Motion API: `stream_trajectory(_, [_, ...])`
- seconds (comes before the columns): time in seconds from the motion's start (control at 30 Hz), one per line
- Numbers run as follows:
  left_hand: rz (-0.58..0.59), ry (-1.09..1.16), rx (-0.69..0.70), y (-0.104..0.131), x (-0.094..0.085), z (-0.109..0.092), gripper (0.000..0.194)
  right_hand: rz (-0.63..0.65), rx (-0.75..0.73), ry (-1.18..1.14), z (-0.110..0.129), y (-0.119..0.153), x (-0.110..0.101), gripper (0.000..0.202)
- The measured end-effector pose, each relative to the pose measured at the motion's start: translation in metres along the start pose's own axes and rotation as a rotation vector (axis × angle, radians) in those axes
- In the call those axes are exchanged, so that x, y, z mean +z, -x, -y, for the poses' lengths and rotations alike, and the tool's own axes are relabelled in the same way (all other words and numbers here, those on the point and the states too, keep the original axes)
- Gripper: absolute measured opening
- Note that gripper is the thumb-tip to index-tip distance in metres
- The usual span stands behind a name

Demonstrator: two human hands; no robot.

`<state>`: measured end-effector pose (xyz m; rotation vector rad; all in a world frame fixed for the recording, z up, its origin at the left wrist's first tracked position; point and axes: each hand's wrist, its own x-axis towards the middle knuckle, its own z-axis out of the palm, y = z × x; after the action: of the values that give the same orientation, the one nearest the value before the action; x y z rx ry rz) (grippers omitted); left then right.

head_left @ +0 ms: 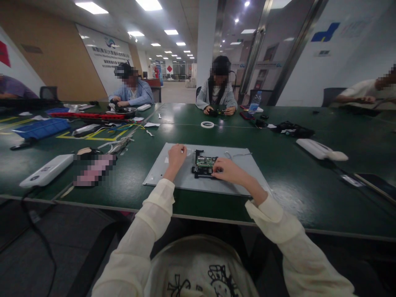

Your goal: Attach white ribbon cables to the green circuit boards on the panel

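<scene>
In the head view, a green circuit board sits in a black plastic frame on a light grey panel. My right hand is closed at the frame's right side, with fingers curled over its edge and partly hiding it. My left hand is raised over the panel, left of the frame and apart from it. Its fingertips are pinched together; whatever is between them is too small to make out. A thin, pale, loose cable lies on the panel behind my right hand.
A roll of white tape lies beyond the panel on the green table. White power banks and a blue tray are at left. A white device and a phone lie at right. Several people sit around.
</scene>
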<state>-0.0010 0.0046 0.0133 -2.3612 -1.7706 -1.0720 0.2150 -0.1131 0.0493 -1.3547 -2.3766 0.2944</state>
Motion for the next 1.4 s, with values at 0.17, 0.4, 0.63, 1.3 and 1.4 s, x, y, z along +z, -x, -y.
stream_trajectory(0.17, [-0.004, -0.003, 0.000, 0.000, 0.002, 0.001, 0.027, -0.009, 0.038, -0.015, -0.003, -0.001, 0.003, 0.014])
stream_trajectory(0.4, [0.017, -0.039, 0.007, 0.000, 0.004, 0.002, 0.025, -0.044, 0.108, -0.002, -0.007, -0.004, 0.008, 0.012])
stream_trajectory(0.63, [-0.004, -0.032, 0.027, 0.001, 0.002, 0.000, 0.023, -0.057, 0.152, -0.143, -0.011, -0.003, 0.011, 0.012])
stream_trajectory(1.3, [0.403, 0.247, 0.357, 0.021, 0.013, -0.036, 0.065, -0.053, 0.177, -0.431, -0.028, 0.001, 0.001, 0.022])
stream_trajectory(1.4, [0.410, 0.255, 0.337, 0.022, 0.009, -0.038, 0.068, -0.053, 0.220, -0.465, -0.028, 0.004, -0.010, 0.026])
